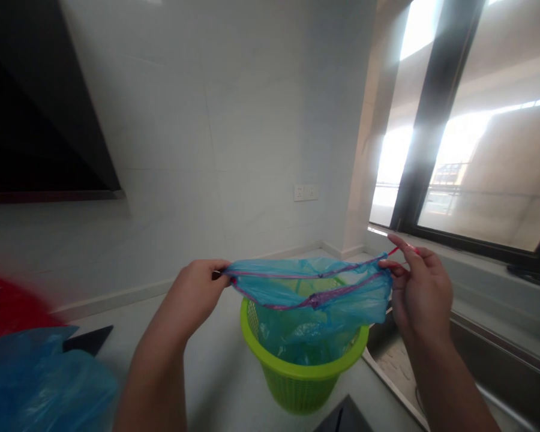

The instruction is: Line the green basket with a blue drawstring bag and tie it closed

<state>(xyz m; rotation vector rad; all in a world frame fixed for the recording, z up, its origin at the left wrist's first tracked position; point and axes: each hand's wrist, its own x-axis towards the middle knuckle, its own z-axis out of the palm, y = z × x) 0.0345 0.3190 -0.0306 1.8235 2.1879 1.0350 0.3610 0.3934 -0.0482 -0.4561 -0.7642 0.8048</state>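
The counter [220,354] is white and smooth, and the wall [252,138] behind it is pale. A big window [486,180] lets in light on the right, above one sink [486,354]. One big black box [49,120] hangs at the left, and two sockets [299,192] sit side by side.

There is one green basket [297,371] on the counter. One blue bag [283,330] hangs down inside it, its top above the rim. The left hand [198,294] pinches one end; the right hand [423,294] pinches the other, with red string [393,251] at its fingers. One red sheet [13,300] and some blue plastic [49,384] lie at the left.
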